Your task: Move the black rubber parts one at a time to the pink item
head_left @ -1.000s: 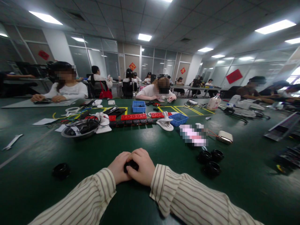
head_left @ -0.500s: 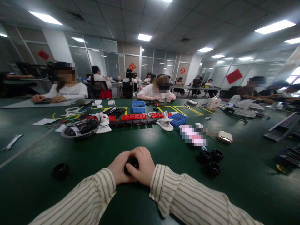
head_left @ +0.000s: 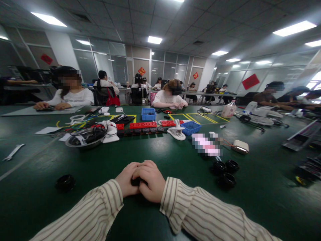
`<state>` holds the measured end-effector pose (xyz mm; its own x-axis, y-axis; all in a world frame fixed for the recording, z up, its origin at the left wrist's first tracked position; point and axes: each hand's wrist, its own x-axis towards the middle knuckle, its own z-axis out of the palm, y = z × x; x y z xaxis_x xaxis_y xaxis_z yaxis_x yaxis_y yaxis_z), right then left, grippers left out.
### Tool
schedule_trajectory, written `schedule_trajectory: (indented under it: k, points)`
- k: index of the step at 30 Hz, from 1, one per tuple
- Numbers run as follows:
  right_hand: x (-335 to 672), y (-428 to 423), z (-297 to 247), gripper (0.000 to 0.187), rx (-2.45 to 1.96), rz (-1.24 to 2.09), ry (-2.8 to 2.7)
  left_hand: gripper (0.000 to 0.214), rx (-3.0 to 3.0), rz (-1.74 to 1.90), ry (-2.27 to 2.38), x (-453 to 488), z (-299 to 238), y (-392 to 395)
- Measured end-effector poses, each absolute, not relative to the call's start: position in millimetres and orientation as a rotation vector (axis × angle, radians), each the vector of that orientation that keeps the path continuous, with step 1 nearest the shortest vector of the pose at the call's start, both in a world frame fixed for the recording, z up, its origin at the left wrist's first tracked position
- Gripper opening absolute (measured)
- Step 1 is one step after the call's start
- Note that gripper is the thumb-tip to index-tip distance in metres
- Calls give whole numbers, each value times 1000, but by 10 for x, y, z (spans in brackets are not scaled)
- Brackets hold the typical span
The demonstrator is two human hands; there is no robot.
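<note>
Close to me at the middle of the green table (head_left: 160,154), my left hand (head_left: 126,180) is wrapped round the left side of a black round part (head_left: 136,181). From the right, my right hand (head_left: 152,182) closes over its top, fingers bent across it. Only a small dark patch shows between the hands, so the part's full shape is hidden. To the left lies a black ring-shaped part (head_left: 65,183) with an open centre. On the right, similar black ring-shaped parts (head_left: 227,180) sit in a cluster.
Farther back stand a round tray of cables (head_left: 85,143), a red-and-black power strip row (head_left: 142,125), a white clip (head_left: 177,131) and blue bins (head_left: 148,114). A wrench (head_left: 13,152) lies at far left, a metallic case (head_left: 240,146) at right. Several people sit around.
My right hand has turned, its fingers and thumb shifting over the black round part, which is now mostly covered. The left hand stays round it. The person opposite has shifted slightly.
</note>
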<state>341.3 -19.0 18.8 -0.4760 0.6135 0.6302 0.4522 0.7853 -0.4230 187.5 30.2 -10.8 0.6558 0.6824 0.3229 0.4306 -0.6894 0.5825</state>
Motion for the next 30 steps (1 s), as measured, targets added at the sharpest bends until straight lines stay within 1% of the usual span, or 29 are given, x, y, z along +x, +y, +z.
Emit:
schedule_trajectory:
  k: [3,5,8,10,13,16,20,23,26,30]
  points:
    - [3407,-205,197,23,-917,226,-2080,56,2387,774,898,1865,-142,314]
    - [3403,-200,190,26,-1053,207,-2032,59,2404,766,931,1864,-148,321]
    - [3395,-181,169,33,-1207,189,-2014,52,2455,727,975,1871,-133,328]
    - [3388,-168,156,31,-1257,182,-2022,45,2479,699,999,1877,-119,330]
    - [3385,-156,149,23,-1255,180,-2034,39,2487,685,1010,1878,-106,330]
    - [3399,-150,150,17,-1119,196,-2078,37,2469,707,983,1876,-102,327]
    - [3425,-153,158,21,-890,222,-2132,31,2457,733,929,1876,-112,319]
    - [3429,-171,175,24,-832,242,-2121,40,2444,771,922,1874,-141,324]
    - [3420,-189,189,26,-915,243,-2064,49,2439,791,952,1873,-170,339]
    - [3408,-182,176,30,-1151,215,-1997,43,2472,728,1045,1877,-164,357]
